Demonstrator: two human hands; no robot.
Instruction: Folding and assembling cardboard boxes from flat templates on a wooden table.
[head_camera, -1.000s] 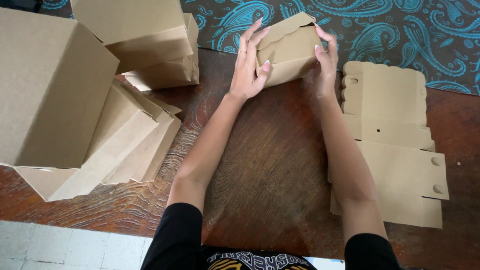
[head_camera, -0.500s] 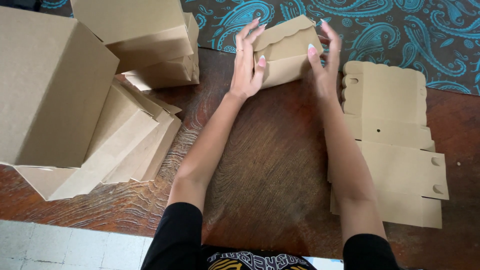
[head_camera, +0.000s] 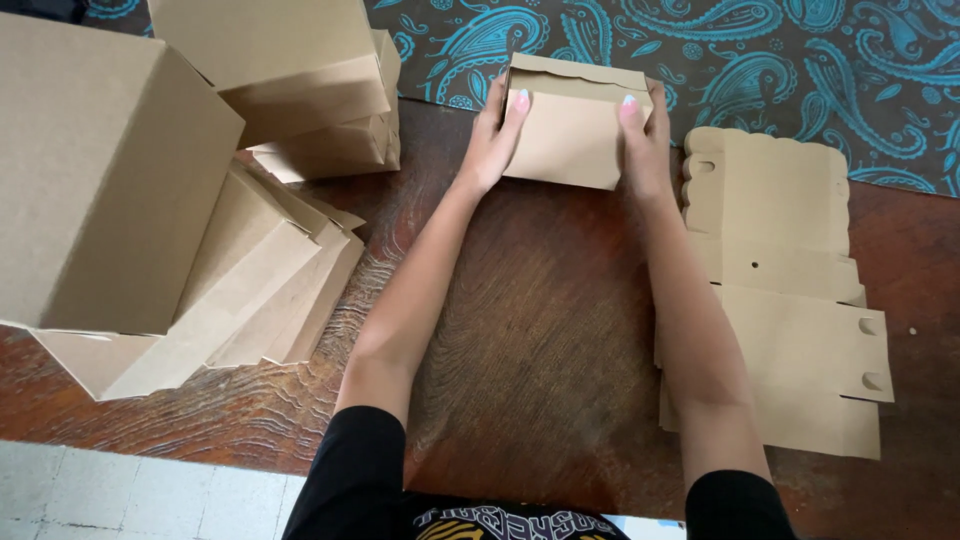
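A small brown cardboard box (head_camera: 572, 125) with a scalloped top flap stands on the dark wooden table (head_camera: 530, 340), at its far edge. My left hand (head_camera: 492, 140) presses against the box's left side, fingers flat on its front face. My right hand (head_camera: 645, 140) grips the box's right side the same way. Both arms reach straight forward across the table.
A stack of flat, unfolded cardboard blanks (head_camera: 785, 300) lies right of my right arm. Finished boxes lean in a row at the left (head_camera: 250, 290), with a big carton (head_camera: 100, 180) and more boxes (head_camera: 300, 90) beyond. A blue paisley cloth (head_camera: 760, 60) lies behind.
The box was tilted and held up between my hands; now it stands squared and level on the table, its flap folded down, with both hands pressing its sides.
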